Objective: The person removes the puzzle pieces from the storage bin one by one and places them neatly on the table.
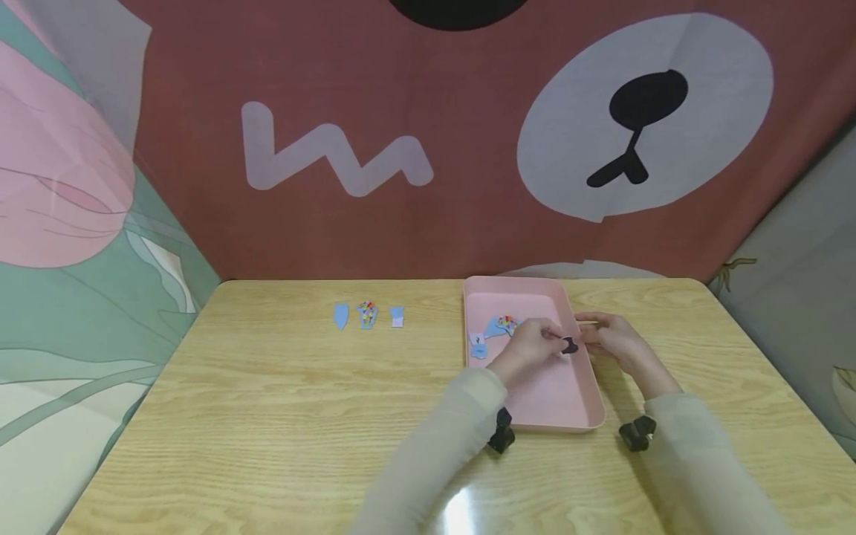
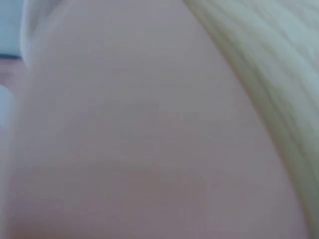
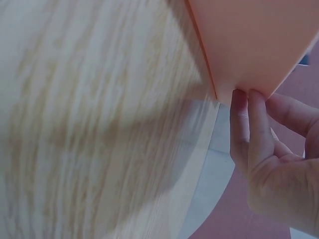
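My left hand reaches over the pink tray and pinches a small, flat dark piece with an irregular outline between thumb and fingers, near the tray's right wall. Just outside that wall is my right hand; in the right wrist view its fairly straight fingertips touch the tray's outer side. Inside the tray, light blue pieces with multicoloured spots lie partly behind my left hand. Beside them is a blue and white piece. A blurred close surface fills most of the left wrist view.
Left of the tray, on the wooden table, three small pieces lie in a row: a plain blue one, a multicoloured one and a blue and white one. A patterned cloth hangs behind the table's back edge.
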Available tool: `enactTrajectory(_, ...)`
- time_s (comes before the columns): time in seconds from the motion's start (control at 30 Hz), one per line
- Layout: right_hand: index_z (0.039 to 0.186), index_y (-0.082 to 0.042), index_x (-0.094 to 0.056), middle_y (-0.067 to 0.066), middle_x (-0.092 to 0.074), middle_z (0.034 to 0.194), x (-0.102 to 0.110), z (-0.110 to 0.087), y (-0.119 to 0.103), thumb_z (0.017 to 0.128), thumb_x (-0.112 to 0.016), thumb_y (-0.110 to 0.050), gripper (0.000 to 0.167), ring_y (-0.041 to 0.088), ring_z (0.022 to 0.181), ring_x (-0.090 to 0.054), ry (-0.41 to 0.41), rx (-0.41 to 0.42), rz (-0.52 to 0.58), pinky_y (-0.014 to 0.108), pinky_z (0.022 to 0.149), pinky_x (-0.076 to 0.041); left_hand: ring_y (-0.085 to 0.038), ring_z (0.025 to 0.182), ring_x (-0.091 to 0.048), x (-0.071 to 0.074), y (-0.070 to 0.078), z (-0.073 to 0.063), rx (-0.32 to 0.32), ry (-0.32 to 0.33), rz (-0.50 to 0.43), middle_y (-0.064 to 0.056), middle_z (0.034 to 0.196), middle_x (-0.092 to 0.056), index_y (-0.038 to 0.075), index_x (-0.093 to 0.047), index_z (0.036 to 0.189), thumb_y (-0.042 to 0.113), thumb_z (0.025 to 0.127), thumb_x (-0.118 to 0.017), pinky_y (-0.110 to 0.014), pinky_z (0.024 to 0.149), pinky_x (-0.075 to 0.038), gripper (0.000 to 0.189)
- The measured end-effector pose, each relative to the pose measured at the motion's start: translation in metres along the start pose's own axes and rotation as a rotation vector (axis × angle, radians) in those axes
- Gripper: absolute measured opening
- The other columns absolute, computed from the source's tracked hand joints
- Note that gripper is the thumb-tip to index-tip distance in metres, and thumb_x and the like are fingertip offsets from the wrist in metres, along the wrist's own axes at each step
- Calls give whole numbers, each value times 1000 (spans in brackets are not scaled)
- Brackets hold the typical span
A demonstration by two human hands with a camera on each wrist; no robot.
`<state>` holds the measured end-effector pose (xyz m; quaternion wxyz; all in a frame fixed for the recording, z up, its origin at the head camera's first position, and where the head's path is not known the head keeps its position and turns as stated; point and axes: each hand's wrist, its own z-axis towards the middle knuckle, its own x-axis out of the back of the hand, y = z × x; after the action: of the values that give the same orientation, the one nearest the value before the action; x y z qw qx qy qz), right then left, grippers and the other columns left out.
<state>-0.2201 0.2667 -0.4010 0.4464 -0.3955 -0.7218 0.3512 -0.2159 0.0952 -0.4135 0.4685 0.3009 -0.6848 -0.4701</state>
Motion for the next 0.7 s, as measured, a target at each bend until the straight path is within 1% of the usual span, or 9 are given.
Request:
enactTrajectory(0.07, 145, 12, -23, 35, -38, 141, 0, 0, 0, 96, -48, -6, 58, -8, 87, -58, -4, 4, 0, 16, 82, -54, -9, 67, -61, 4, 5, -3, -11, -11, -13, -11, 92, -71, 0, -68, 102, 9, 89, -65, -11, 58, -44, 16)
enactTrajectory(0.13, 145, 13, -23, 34, -40, 140, 1, 1, 1, 96, -47, -6, 58, -9, 86, -57, -8, 14, -1, 16, 83, -54, -12, 65, -59, 8, 10, -5, -29, -22, -21, -9, 87, -69, 0, -67, 101, 11, 90, -65, -11, 55, -43, 15)
enactTrajectory(0.2, 145, 13, -23, 33, -41, 139, 0, 1, 1, 97, -46, -7, 57, -9, 86, -57, -8, 19, -5, 17, 84, -54, -19, 66, -61, 13, 14, -8, -42, -28, -41, -7, 81, -66, 1, -67, 101, 12, 90, -65, -14, 54, -45, 15)
enactTrajectory(0.27, 145, 13, -23, 34, -40, 140, 1, 1, 1, 97, -46, -7, 57, -8, 89, -58, -9, 21, -17, 19, 86, -55, -28, 73, -65, 19, 18, -9, -54, -28, -68, -7, 81, -65, 1, -66, 102, 12, 90, -65, -16, 55, -49, 16)
enactTrajectory(0.3, 145, 13, -23, 34, -39, 141, 1, 1, 1, 97, -46, -7, 57, -6, 90, -58, -7, 15, -21, 20, 86, -55, -30, 76, -66, 22, 19, -10, -61, -24, -69, -7, 82, -65, 1, -67, 103, 12, 90, -65, -17, 56, -49, 17)
enactTrajectory(0.37, 146, 11, -23, 35, -34, 144, 0, 0, 0, 97, -46, -7, 57, -2, 95, -59, -3, 2, -29, 21, 87, -55, -28, 80, -67, 29, 19, -11, -71, -7, -65, -8, 87, -67, 3, -67, 105, 13, 90, -65, -19, 59, -53, 18)
enactTrajectory(0.53, 147, 10, -23, 36, -30, 146, 0, 0, -1, 97, -47, -7, 58, 5, 101, -60, 4, -14, -34, 23, 88, -55, -12, 79, -65, 51, 14, -14, -100, 59, -17, -8, 101, -69, 7, -69, 105, 15, 91, -65, -22, 67, -56, 17)
enactTrajectory(0.6, 146, 10, -23, 36, -30, 146, 0, 0, -1, 97, -47, -7, 58, 4, 101, -60, 7, -17, -34, 23, 88, -55, -12, 84, -67, 61, 10, -16, -112, 91, -7, -9, 105, -70, 6, -69, 104, 14, 91, -64, -23, 70, -57, 16)
enactTrajectory(0.7, 146, 10, -23, 36, -30, 146, 0, 0, -1, 97, -48, -6, 58, 4, 100, -60, 12, -23, -35, 22, 87, -56, -17, 91, -69, 75, 4, -19, -107, 140, -16, -11, 107, -70, 5, -69, 105, 13, 91, -65, -23, 74, -57, 17)
